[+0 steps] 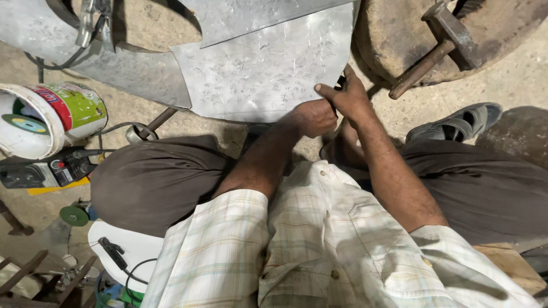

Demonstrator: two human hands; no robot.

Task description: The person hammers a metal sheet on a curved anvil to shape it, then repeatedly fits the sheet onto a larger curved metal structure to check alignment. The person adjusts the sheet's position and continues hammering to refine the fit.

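Note:
A flat grey metal sheet (262,68) with scratch marks lies on the floor in front of my knees. My left hand (311,117) is closed in a fist on the sheet's near edge, close to its lower right corner. Pressed against it, my right hand (349,96) grips the same corner with the thumb stretched leftward over the metal. A small dark object shows between the fingers of my right hand; what it is I cannot tell. I am seated with both knees spread wide.
A hammer (442,43) rests on a round block (399,28) at the top right. More metal sheets (131,68) lie at the top left. A white bucket (48,117) lies on its side at left, beside a power tool (45,171) and cables. My shoe (456,122) is at right.

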